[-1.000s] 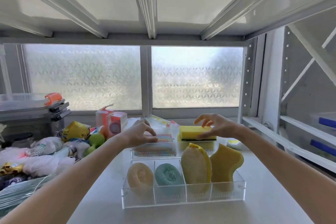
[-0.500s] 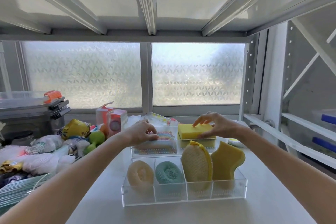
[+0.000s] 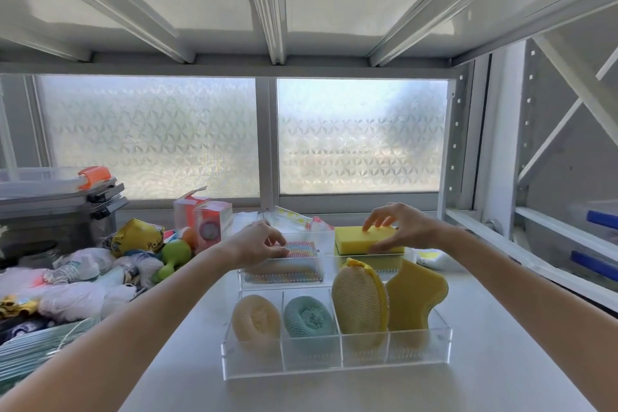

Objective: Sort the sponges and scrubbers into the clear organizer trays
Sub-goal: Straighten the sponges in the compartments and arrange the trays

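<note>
Two clear organizer trays stand on the white shelf. The near tray (image 3: 334, 368) holds a cream round scrubber (image 3: 255, 319), a teal round scrubber (image 3: 309, 316), a yellow mesh scrubber (image 3: 359, 299) and a yellow curved sponge (image 3: 414, 294), all upright. In the far tray (image 3: 281, 281) lies a multicoloured flat scrubber (image 3: 299, 249); my left hand (image 3: 257, 242) rests on its left end, fingers curled. My right hand (image 3: 398, 227) grips a yellow block sponge (image 3: 357, 239) at the far tray's right side, thumb in front and fingers on top.
A heap of bags, toys and bottles (image 3: 83, 271) fills the shelf's left side, with a grey case (image 3: 57, 211) behind it. Pink boxes (image 3: 207, 221) and plastic packets (image 3: 284, 217) stand by the frosted window. A shelf post (image 3: 468, 144) and rails lie to the right.
My view has risen slightly. Both hands stay at the far tray; the right hand's fingers have shifted on the yellow block sponge, which sits a little lower.
</note>
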`<state>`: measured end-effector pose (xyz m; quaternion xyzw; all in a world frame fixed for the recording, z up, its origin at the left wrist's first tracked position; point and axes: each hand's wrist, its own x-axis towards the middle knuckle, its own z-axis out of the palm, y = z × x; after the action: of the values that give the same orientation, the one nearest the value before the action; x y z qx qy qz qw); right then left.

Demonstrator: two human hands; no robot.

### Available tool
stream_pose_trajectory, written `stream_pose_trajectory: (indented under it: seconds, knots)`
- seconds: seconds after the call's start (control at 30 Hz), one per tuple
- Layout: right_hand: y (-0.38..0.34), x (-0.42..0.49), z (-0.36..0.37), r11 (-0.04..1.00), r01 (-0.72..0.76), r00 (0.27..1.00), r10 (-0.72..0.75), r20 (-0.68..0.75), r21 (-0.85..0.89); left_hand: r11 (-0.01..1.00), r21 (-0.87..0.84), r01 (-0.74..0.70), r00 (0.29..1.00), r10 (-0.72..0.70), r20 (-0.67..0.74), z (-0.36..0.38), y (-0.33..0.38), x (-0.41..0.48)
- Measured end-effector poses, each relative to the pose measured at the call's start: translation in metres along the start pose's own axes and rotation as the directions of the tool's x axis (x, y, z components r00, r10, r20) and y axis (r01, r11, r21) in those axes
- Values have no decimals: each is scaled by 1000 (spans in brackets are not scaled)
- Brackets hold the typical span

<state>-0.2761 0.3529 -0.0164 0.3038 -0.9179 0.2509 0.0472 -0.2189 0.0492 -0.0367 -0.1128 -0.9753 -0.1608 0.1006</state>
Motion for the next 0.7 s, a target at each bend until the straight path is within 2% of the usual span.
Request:
stream_pose_trajectory:
  seconds: [0.2,0.47,0.53,0.6,0.67,0.7]
  knots:
    - [3,2,9,1000,21,999,-21,-44,14,1000,-17,4,1000,-4,5,1,-2,0]
    - [2,-1,10,1000,14,999,-15,-34,-22,999,24,31,999,-31,-9,-1,-1,3]
    - [2,-3,9,1000,12,1000,-12,-25,-28,1000,8,-25,998,25,-52,-2,6,4]
    - [3,-7,8,1000,8,999,-9,-34,-4,986,-92,-138,989,132,-64,-3,21,5]
    - [4,-12,8,999,16,998,-13,-65,44,966,-165,-197,980,201,7,1,39,9]
    - [5,-14,8,997,23,997,-18,-79,67,970,-148,-195,977,206,62,5,47,13]
